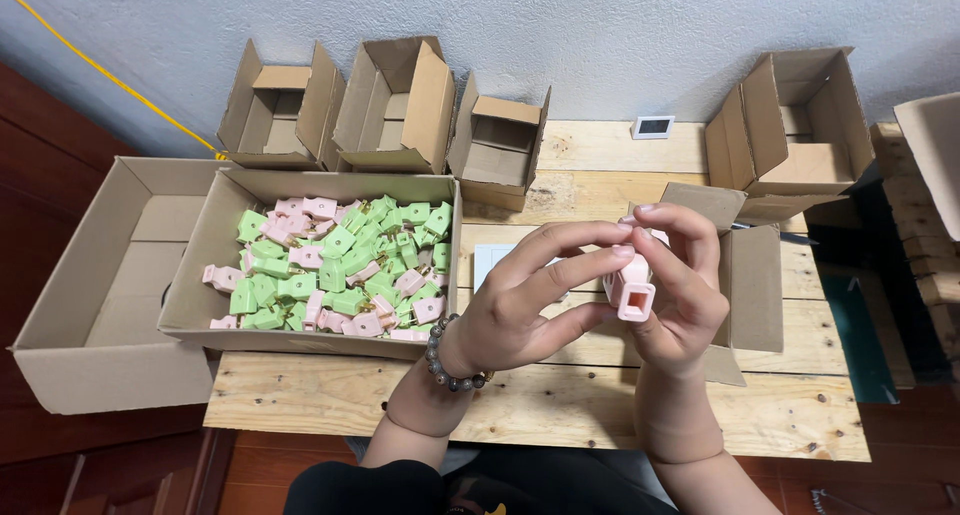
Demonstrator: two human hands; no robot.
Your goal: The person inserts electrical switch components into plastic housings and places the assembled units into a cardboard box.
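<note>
Both hands — left hand (520, 310), right hand (680, 295) — pinch a pink plug (633, 290) above the table's (560, 405) bare near edge.

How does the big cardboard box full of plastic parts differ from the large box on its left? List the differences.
1. The box of parts holds a heap of pink and green plastic pieces; the large left box shows only bare cardboard inside.
2. The box of parts sits on the wooden table and overlaps the left box, which hangs past the table's edge.
3. The left box looks wider.

Both are brown cardboard, open-topped.
</note>
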